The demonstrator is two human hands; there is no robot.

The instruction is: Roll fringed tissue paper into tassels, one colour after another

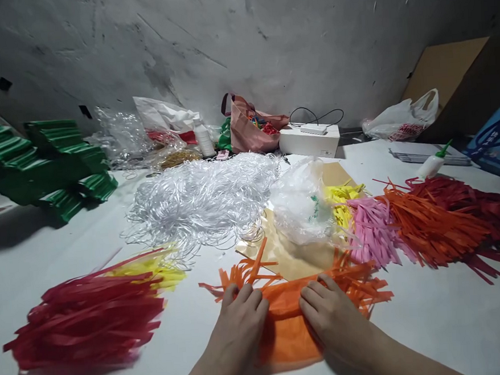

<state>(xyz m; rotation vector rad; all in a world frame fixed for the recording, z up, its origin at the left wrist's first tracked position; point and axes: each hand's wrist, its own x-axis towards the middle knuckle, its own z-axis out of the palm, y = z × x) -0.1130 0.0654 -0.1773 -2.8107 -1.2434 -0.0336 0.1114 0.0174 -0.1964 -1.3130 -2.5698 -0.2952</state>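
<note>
An orange tissue paper sheet with fringed ends (288, 299) lies on the table in front of me. On its left part, my left hand (244, 311) is closed, fingers curled over the folded edge. My right hand (327, 305) grips the same fold a short way to the right, also with bent fingers; both thumbs are mostly hidden. Cut orange strips fan out past each hand. Beyond the sheet is a flat brown paper piece (293, 264), with a clear plastic bag (300, 207) on top.
A red tissue fringe bundle (88, 319) lies left. Right are yellow, pink (373, 230) and dark orange fringe bundles (441, 222), plus a green-tipped glue bottle (432, 166). Behind sit a white string heap (208, 199), green folded stacks (38, 168) and a white box (309, 140).
</note>
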